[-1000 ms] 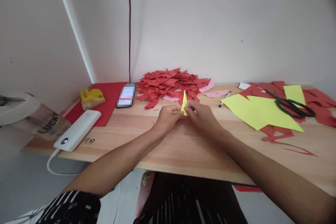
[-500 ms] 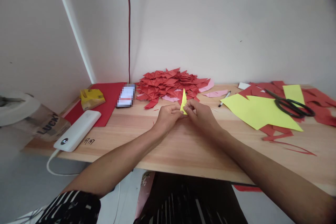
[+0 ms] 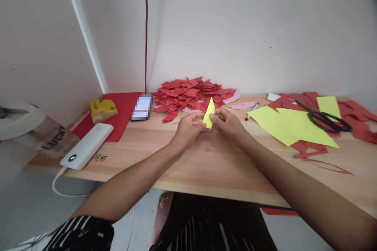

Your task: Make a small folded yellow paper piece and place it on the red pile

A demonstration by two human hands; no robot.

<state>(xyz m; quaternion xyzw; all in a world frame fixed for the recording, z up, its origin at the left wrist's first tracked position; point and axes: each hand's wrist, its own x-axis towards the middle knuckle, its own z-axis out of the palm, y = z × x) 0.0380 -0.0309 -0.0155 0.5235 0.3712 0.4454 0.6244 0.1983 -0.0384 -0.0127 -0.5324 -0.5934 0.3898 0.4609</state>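
Note:
Between my hands stands a small folded piece of yellow paper (image 3: 209, 114), its pointed tip upward and tilted slightly right. My left hand (image 3: 190, 127) pinches its lower left edge between thumb and fingers. From the other side, my right hand (image 3: 227, 123) grips the right edge, thumb pressed on the face of the paper. Both hands are just above the wooden table (image 3: 206, 164). Right behind them lies a heap of folded red paper pieces (image 3: 188, 92), with some pink paper (image 3: 241, 105) at its right side.
At right, black-handled scissors (image 3: 328, 120) lie over a large yellow sheet (image 3: 290, 123) and red scraps (image 3: 362, 131). A pen (image 3: 252, 111) is beside the sheet. At left are a phone (image 3: 141, 107), white power bank (image 3: 86, 147), yellow packet (image 3: 103, 110), red sheets (image 3: 122, 127) and a cup (image 3: 38, 129).
The yellow paper has turned so more of its face shows, and its tip has shifted right. My right hand has moved slightly right, its thumb now on the paper's face.

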